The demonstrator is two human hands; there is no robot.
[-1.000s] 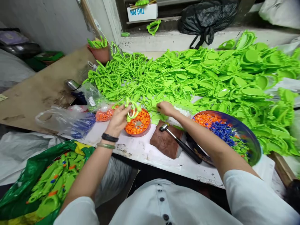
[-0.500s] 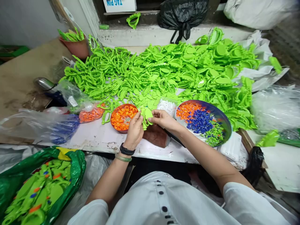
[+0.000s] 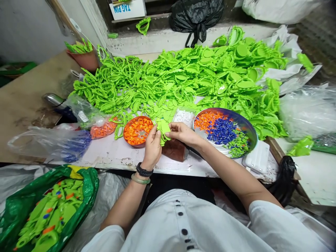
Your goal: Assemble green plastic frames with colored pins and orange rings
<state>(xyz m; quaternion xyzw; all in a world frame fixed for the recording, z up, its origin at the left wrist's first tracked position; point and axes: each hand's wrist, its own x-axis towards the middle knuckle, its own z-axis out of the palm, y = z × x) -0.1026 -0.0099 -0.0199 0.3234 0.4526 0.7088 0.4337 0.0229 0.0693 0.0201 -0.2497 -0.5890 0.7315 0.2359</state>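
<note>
Between my two hands is a light green plastic piece with a flat oval face. My left hand has its fingers and thumb closed on the left side of it. From the right, my right hand pinches its edge with thumb and fingertips. Just left of my hands sits a round bowl of orange plastic rings. Beneath my right hand lies a brown block-like thing, partly hidden. A clear box of small white parts stands behind my right hand.
A large heap of green plastic parts covers the table's back. At right stands a round tray of small orange, blue and green pieces, beside a white case. A green sack of assembled-looking green pieces is at lower left, near plastic bags.
The camera view has shifted slightly. Both hands keep hold of the green piece in nearly the same place, with only a small change in its tilt.
</note>
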